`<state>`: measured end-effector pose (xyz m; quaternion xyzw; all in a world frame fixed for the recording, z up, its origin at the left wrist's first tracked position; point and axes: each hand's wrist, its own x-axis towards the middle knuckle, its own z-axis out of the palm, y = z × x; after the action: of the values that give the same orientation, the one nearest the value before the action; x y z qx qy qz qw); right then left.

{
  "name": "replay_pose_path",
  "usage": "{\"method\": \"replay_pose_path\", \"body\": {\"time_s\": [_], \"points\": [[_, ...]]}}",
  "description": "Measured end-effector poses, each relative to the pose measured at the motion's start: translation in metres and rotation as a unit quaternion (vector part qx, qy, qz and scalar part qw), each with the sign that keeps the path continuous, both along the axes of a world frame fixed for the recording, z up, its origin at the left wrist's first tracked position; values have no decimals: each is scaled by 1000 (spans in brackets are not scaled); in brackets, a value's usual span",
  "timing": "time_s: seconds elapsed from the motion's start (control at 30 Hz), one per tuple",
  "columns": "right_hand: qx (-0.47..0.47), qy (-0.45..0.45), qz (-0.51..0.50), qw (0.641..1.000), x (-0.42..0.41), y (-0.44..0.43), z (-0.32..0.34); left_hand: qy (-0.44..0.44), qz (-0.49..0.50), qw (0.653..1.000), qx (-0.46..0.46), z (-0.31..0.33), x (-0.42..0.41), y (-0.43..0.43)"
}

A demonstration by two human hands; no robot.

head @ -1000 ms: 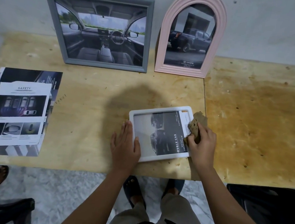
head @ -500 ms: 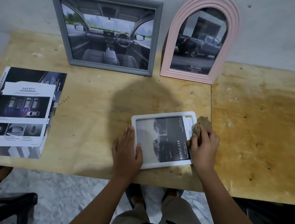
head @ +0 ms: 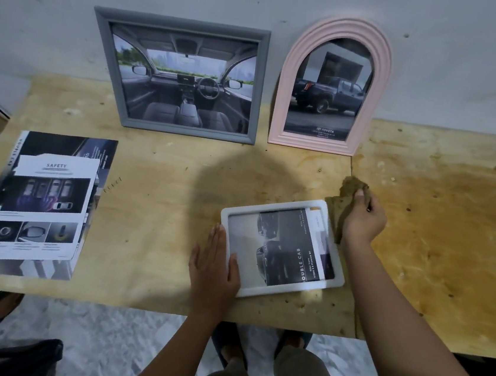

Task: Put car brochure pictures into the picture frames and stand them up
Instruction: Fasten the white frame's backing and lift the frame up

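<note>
One corner of the white rounded-rectangle picture frame (head: 291, 288), the near-left, is hidden under the thumb of the left hand (head: 215, 264), laid flat with straight fingers on the plywood worktop (head: 151, 207). A crumpled brown cloth (head: 350, 187), partly hidden, is gripped by the right hand (head: 363, 221) beside the frame's far-right edge. The frame is laid flat between both hands.

The left hand (head: 215, 264) covers part of the left rim of the white frame (head: 269, 209). The brown cloth (head: 345, 203) hides most fingers of the right hand (head: 363, 221). Small print on the brochure stack (head: 37, 204) is unreadable, and its near left corner blurs at the picture's edge.
</note>
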<state>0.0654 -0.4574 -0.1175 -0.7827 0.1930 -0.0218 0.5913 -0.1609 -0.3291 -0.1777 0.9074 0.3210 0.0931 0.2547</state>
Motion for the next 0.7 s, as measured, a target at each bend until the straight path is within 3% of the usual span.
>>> {"method": "replay_pose_path", "body": {"time_s": [0.1, 0.23, 0.3, 0.4, 0.5, 0.57, 0.7], "points": [[-44, -46, 18, 998, 3, -21, 3, 2, 0, 1000, 5, -2, 0, 3], [-211, -90, 43, 972, -11, -59, 12, -9, 10, 1000, -17, -2, -2, 0], [-316, -66, 84, 943, -24, -79, 13, -13, 13, 999, -33, -1, -1, 0], [-416, 54, 226, 879, -42, -106, 4, -10, 31, 998, -61, 3, 3, 1], [-427, 97, 294, 849, -54, -114, 0, -5, 37, 995, -95, 9, 3, 2], [-419, 52, 289, 859, -63, -105, 1, 4, 16, 995, -102, 12, -2, 3], [-287, 37, 323, 901, -82, -75, 8, 5, 3, 989, -148, 15, -17, -5]]}}
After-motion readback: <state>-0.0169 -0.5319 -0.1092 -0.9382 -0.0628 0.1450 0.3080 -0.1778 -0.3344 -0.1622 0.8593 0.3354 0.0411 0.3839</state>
